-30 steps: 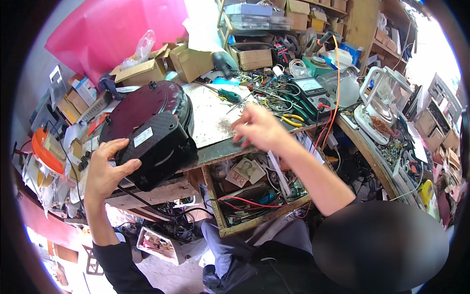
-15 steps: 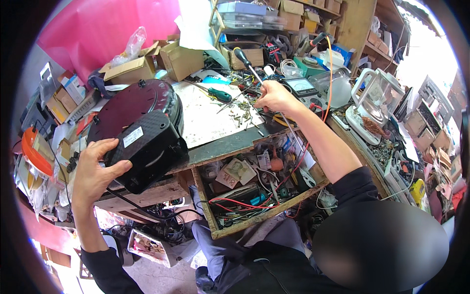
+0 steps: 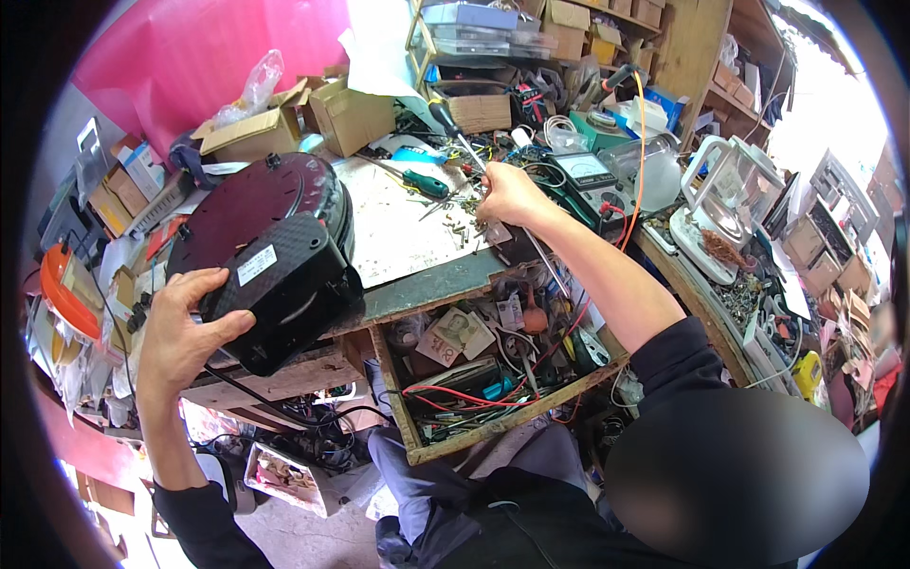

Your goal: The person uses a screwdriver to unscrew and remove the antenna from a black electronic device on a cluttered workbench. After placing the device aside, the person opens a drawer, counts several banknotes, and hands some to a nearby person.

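Note:
My left hand (image 3: 180,337) grips the black plastic housing (image 3: 280,308), which has a white label and is joined to a round, dark maroon appliance body (image 3: 237,199) at the left of the bench. A black cable runs down from it. In my right hand (image 3: 512,199) is a long metal screwdriver (image 3: 445,119), its black-and-yellow handle pointing up and away from me and its shaft reaching down over the bench edge. Near that hand, a green-handled screwdriver (image 3: 425,182) lies on the white work sheet (image 3: 389,232) among scattered screws.
A cluttered open drawer (image 3: 474,431) juts below the bench. An analog meter (image 3: 585,174) with red leads and an orange cable stands right, near a glass-jug appliance (image 3: 730,209). Cardboard boxes (image 3: 351,119) line the back; an orange plastic object (image 3: 71,303) is at far left.
My right hand was empty a second ago; it took hold of the long screwdriver and has since moved slightly left. My left hand stays on the housing. The view has shifted a little.

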The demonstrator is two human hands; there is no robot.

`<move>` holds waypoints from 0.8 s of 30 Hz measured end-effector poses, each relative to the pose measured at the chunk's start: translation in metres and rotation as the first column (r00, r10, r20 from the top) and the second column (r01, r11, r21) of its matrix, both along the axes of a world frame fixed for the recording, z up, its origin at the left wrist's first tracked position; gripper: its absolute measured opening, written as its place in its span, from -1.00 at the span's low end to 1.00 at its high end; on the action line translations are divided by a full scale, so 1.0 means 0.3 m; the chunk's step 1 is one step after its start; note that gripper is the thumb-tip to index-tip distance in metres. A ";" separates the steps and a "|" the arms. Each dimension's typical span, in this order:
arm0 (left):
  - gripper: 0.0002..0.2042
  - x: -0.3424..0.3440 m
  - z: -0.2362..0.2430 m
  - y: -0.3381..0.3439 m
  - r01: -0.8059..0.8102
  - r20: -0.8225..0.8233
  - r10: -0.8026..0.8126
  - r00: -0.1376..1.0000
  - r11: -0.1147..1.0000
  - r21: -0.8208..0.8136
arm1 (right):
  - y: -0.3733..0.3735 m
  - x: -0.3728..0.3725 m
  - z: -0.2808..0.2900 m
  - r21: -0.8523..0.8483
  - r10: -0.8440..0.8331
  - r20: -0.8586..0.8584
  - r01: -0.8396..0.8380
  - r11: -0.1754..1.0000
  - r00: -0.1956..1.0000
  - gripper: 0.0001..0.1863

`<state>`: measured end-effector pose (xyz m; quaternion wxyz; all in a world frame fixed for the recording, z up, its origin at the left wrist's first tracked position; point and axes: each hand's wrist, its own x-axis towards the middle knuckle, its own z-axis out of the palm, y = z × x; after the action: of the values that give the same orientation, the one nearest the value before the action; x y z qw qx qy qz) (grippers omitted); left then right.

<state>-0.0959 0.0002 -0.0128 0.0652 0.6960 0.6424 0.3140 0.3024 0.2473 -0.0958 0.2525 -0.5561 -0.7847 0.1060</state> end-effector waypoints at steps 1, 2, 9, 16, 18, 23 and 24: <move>-0.39 0.004 0.000 0.006 0.004 0.002 -0.004 1.000 1.000 -0.001 | 0.009 0.018 -0.003 0.062 0.007 -0.025 -0.005 0.998 1.000 -0.55; -0.39 0.003 0.000 0.004 0.001 -0.008 0.000 1.000 1.000 0.006 | 0.011 0.020 0.003 0.123 0.024 -0.052 -0.017 0.992 0.998 -0.56; -0.38 0.019 -0.001 0.003 -0.029 -0.004 0.029 1.000 1.000 0.002 | 0.003 0.058 0.114 0.054 -0.004 -0.412 0.029 0.998 0.911 -0.58; -0.38 0.026 -0.006 0.003 -0.053 -0.025 0.053 0.998 0.999 0.002 | -0.105 0.055 0.236 0.049 0.072 -0.906 -0.065 0.997 0.418 -0.66; -0.37 0.029 -0.011 0.007 -0.051 -0.029 0.051 0.998 0.998 0.022 | -0.135 0.053 0.264 0.104 0.133 -0.920 -0.098 0.990 0.370 -0.67; -0.36 0.024 -0.019 0.005 -0.061 -0.033 0.062 0.998 0.998 0.033 | -0.198 0.013 0.347 0.191 0.230 -0.883 -0.134 0.972 0.409 -0.69; -0.35 0.019 -0.020 0.005 -0.064 -0.036 0.065 0.997 0.997 0.033 | -0.221 0.003 0.370 0.189 0.235 -0.887 -0.151 0.970 0.398 -0.70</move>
<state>-0.0903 0.0016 -0.0187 0.0320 0.6816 0.6604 0.3135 0.3034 0.1810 0.0152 0.6413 -0.3071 -0.5883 0.3851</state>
